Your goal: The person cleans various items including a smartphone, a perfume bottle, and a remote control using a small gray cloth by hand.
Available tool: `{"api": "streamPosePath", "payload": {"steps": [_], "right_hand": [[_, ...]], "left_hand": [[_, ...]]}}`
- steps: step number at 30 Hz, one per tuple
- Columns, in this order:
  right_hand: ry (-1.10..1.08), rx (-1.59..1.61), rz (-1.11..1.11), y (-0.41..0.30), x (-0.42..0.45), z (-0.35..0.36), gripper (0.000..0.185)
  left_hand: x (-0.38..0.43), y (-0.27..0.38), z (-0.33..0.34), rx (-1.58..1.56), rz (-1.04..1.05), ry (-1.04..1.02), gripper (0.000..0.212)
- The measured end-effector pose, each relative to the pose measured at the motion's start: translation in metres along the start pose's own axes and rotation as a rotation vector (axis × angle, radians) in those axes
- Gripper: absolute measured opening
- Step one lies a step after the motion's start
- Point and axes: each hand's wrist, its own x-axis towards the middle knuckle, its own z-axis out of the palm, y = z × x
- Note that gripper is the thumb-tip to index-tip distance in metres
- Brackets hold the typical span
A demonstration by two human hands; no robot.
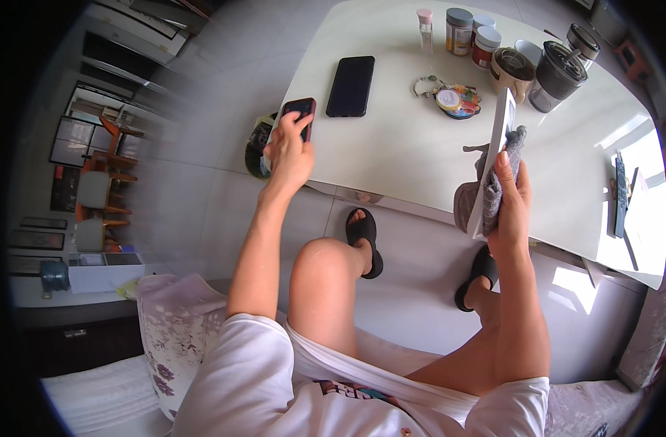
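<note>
My left hand (292,150) is over a phone in a reddish case (307,106) at the table's left edge, its fingers apart across the dark screen; whether it grips the phone is unclear. My right hand (512,199) holds up a thin white panel (495,147), seen nearly edge-on, together with a grey knitted cloth (492,205). A grey-brown padded piece (465,205) shows on the panel's far side. A second, black phone (351,86) lies on the white table (409,147) between my hands.
A bracelet (427,82), a colourful round-labelled item (457,102), several lidded jars (459,33), a beige mug (512,68) and a dark-lidded tumbler (558,76) stand or lie toward the far side. A remote control (620,194) is at the right end. A bin (256,145) stands beside the left edge.
</note>
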Motion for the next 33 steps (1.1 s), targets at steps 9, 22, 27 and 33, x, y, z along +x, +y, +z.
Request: {"api": "streamPosePath", "payload": {"steps": [9,22,27,33], "right_hand": [[-0.002,0.027,0.017,0.006,0.006,-0.003,0.036],[-0.038,-0.052,-0.064,0.017,-0.004,0.017,0.036],[-0.046,-0.307,-0.189,0.026,-0.002,0.015,0.029],[-0.086,-0.136,-0.17,0.038,0.001,0.01,0.025]], "left_hand": [[-0.013,-0.027,0.009,0.155,-0.017,-0.109,0.064],[-0.024,0.2,0.043,-1.49,-0.112,-0.367,0.051],[-0.029,0.202,0.055,-1.679,-0.237,-0.333,0.037],[-0.024,0.194,0.062,-1.813,-0.403,-0.334,0.029]]}}
